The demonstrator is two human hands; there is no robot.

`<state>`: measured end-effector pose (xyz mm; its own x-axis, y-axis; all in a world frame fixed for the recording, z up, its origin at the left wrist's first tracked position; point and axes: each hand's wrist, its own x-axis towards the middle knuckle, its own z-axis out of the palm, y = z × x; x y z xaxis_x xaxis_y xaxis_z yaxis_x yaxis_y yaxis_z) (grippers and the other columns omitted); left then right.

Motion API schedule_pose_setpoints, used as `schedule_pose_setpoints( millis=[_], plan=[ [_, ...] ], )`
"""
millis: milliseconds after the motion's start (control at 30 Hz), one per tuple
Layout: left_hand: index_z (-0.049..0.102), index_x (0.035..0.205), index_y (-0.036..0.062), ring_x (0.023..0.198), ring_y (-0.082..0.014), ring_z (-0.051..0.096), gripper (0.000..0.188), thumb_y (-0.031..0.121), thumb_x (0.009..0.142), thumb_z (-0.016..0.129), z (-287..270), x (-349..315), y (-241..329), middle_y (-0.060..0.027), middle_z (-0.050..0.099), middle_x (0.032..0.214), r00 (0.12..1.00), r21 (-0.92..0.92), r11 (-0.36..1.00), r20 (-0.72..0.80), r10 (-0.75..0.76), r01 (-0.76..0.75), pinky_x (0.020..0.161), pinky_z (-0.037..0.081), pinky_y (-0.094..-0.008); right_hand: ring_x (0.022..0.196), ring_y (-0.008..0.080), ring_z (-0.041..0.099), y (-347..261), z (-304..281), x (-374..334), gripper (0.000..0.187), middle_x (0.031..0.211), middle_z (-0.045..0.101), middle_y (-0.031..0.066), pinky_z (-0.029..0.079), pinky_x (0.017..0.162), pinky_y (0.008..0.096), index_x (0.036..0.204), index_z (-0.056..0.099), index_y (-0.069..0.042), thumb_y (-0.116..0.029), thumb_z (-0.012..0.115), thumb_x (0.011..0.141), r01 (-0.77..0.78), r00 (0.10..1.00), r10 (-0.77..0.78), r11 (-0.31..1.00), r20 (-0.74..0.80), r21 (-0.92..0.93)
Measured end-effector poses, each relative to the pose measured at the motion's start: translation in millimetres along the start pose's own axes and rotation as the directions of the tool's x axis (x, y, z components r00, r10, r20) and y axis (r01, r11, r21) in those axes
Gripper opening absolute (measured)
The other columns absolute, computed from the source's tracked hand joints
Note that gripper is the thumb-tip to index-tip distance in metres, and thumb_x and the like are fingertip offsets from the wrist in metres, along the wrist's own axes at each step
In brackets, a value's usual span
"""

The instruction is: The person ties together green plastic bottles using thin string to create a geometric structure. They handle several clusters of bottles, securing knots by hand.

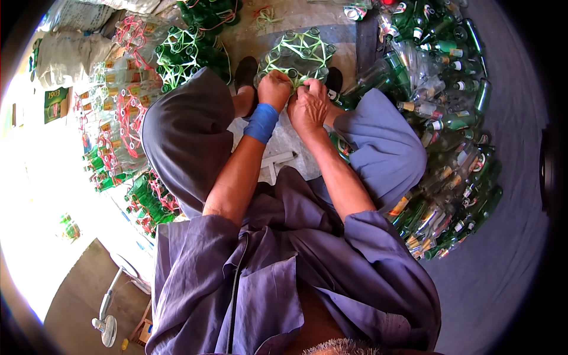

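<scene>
Between my feet stands a bundle of glass bottles (285, 61), laced together around their necks with light green strapping cord (303, 44). Both hands meet at the near edge of this bundle. My left hand (274, 90), below a blue wrist wrap (261, 123), is closed with its fingertips pinching the cord. Close beside it, my right hand (308, 107) is also closed, thumb and fingers pinched on the cord by a bottle neck. The hands cover the exact spot where the cord is gripped.
A large heap of loose green and clear bottles (449, 112) lies at the right. Bundles tied with green cord (180, 53) and red cord (127, 112) stand at the left. Loose cord scraps (267, 19) lie on the far floor. A white fan (108, 328) is at lower left.
</scene>
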<state>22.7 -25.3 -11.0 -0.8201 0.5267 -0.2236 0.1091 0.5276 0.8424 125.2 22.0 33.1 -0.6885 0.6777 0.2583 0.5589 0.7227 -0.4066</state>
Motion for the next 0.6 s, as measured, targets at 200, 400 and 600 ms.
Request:
schedule_pose_setpoints(
  millis=[200,400,600],
  plan=[
    [0.067,0.075,0.0037,0.072,-0.0348,0.066,0.01,0.012,0.071,0.062,2,1,-6,-0.0193,0.067,0.075,1.0,-0.034,0.999,-0.004,0.021,-0.021,0.068,0.052,-0.0405,0.094,0.0351,0.056,2,5,-2,0.009,0.105,0.059,0.0123,0.046,0.074,0.0452,0.073,0.063,0.001,-0.009,0.061,0.072,0.031,0.999,-0.031,0.999,0.022,0.019],
    [0.066,0.076,0.0046,0.074,-0.0364,0.066,0.011,0.013,0.072,0.061,3,0,-3,-0.0192,0.067,0.076,0.999,0.034,0.999,-0.02,0.034,-0.034,0.069,0.053,-0.0419,0.094,0.0357,0.057,3,7,-2,0.011,0.105,0.06,0.0131,0.047,0.076,0.045,0.078,0.063,0.002,-0.006,0.06,0.073,0.017,0.996,-0.02,0.999,0.088,0.04],
    [0.066,0.076,0.0049,0.074,-0.0376,0.065,0.011,0.015,0.073,0.062,4,-1,-3,-0.0206,0.066,0.077,0.998,0.073,0.997,-0.041,0.04,-0.037,0.069,0.052,-0.0434,0.094,0.0337,0.058,-4,4,4,0.016,0.103,0.059,0.0156,0.05,0.073,0.0443,0.087,0.061,0.006,-0.007,0.055,0.079,0.001,0.984,0.0,1.0,0.181,-0.005]
  ],
)
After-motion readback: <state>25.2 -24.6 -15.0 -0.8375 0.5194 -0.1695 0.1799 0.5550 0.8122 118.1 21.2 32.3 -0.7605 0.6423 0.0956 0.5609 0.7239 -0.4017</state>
